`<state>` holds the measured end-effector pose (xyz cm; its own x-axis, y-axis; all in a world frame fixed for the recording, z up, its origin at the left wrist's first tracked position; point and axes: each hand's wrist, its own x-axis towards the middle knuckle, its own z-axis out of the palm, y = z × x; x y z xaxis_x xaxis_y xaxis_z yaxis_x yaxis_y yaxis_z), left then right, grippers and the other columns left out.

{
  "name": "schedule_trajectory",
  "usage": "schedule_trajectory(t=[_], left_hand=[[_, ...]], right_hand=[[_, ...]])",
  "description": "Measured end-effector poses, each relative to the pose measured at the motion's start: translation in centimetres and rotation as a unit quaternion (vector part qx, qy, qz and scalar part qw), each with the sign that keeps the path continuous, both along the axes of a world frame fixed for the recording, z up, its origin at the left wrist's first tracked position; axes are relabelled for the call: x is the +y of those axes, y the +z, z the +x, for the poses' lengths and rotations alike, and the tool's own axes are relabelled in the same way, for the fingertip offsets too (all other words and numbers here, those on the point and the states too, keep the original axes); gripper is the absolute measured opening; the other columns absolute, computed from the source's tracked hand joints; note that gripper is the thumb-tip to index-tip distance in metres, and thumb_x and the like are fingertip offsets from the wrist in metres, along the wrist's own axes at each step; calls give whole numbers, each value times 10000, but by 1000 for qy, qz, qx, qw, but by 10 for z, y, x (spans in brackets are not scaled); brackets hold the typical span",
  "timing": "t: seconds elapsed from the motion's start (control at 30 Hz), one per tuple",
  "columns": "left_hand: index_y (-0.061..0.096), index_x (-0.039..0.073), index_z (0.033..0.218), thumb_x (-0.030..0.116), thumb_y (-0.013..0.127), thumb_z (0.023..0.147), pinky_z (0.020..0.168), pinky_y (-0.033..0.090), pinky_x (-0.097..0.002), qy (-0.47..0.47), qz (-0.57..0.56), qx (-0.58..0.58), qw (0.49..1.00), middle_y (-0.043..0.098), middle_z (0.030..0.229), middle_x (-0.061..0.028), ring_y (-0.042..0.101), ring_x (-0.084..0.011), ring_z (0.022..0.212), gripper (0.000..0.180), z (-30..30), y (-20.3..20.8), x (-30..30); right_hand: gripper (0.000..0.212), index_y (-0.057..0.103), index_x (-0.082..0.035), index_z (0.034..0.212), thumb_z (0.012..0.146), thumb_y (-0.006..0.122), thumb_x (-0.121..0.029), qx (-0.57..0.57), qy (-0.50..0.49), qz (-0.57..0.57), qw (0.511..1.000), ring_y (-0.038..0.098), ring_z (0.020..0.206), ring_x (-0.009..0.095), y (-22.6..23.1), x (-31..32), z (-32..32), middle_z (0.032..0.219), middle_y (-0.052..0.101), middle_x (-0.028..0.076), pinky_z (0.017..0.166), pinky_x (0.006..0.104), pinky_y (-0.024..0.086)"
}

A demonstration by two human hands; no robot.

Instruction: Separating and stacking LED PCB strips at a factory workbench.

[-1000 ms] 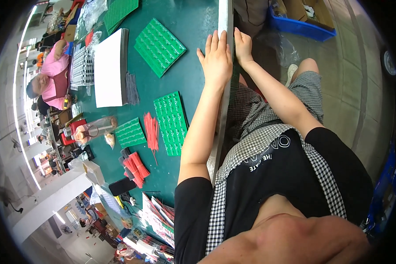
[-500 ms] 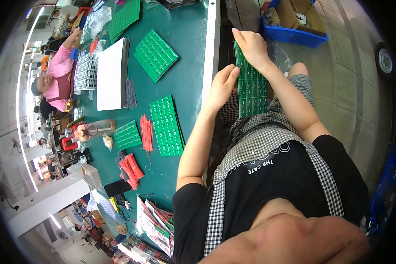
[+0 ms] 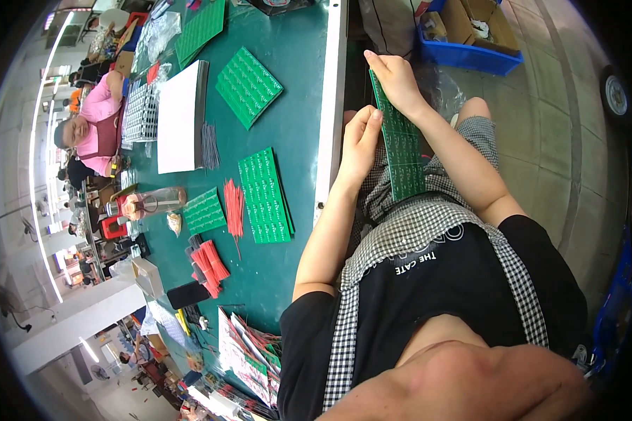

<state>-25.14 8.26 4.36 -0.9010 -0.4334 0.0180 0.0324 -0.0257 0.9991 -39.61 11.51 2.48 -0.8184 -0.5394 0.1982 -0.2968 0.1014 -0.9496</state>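
A long green rectangular circuit board panel, printed with rows of small white marks, lies lengthwise over the person's lap, off the edge of the workbench and above the checked shorts. The right hand is closed on the panel's far end, fingers wrapped over the top edge. The left hand grips the panel's left long edge, thumb on the face and fingers curled behind it. Both forearms reach forward from the body, the left one running just beside the white front rail of the table.

The dark green work table stretches to the left of the rail. Near its edge lies a stack of similar green circuit board panels, and just beside that a bundle of thin red wires. A smaller green panel sits further left, touching a clear plastic bottle with an orange cap. Farther along the table rests a square green panel set at an angle, and beside it a tall white stack of sheets. Short red pieces lie near a black phone toward the near end.

Beyond the table a co-worker in a pink top sits at the neighbouring bench. On the floor ahead of the person's knees stands a blue plastic crate holding cardboard.
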Motion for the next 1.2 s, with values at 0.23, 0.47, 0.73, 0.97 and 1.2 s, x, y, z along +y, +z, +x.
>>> schedule_trajectory(t=[0.23, 0.47, 0.73, 0.97, 1.2], left_hand=[[488, 79, 754, 229, 476, 936, 491, 337, -183, -14, 121, 31, 992, 457, 623, 52, 404, -34, 533, 236, 2, -14, 5], [490, 20, 728, 113, 534, 891, 482, 361, -209, 5, -32, -78, 996, 479, 598, 22, 474, -47, 543, 193, 2, -9, -19], [486, -17, 704, 127, 556, 831, 528, 399, -405, 110, -287, -148, 940, 508, 601, -198, 509, -359, 547, 205, -3, -17, -5], [459, 7, 694, 150, 528, 866, 508, 381, -366, 134, -256, -110, 951, 465, 569, -136, 469, -263, 507, 234, -7, -26, -7], [464, 89, 747, 225, 493, 932, 454, 231, -169, 40, 139, 36, 989, 371, 608, 96, 309, -2, 516, 231, -3, -20, 0]], right_hand=[[502, 442, 7, 571, 912, 484, -359, -26, -2, -69, 997, 330, 437, 132, -11, -3, 7, 474, 339, 63, 446, 323, 284], [480, 581, -43, 608, 906, 432, -389, 193, 9, 190, 962, 592, 588, 334, 1, -2, 4, 588, 577, 148, 530, 412, 455], [435, 625, -77, 576, 895, 463, -325, 340, -22, 284, 896, 612, 505, 273, -7, -6, 9, 527, 588, 118, 456, 361, 482], [439, 626, -67, 588, 890, 471, -345, 322, -46, 267, 907, 609, 518, 288, -3, -8, 6, 537, 585, 129, 463, 367, 480], [496, 579, 3, 630, 901, 438, -387, 52, 56, 71, 995, 567, 583, 368, -11, -9, -1, 586, 549, 198, 530, 428, 416]])
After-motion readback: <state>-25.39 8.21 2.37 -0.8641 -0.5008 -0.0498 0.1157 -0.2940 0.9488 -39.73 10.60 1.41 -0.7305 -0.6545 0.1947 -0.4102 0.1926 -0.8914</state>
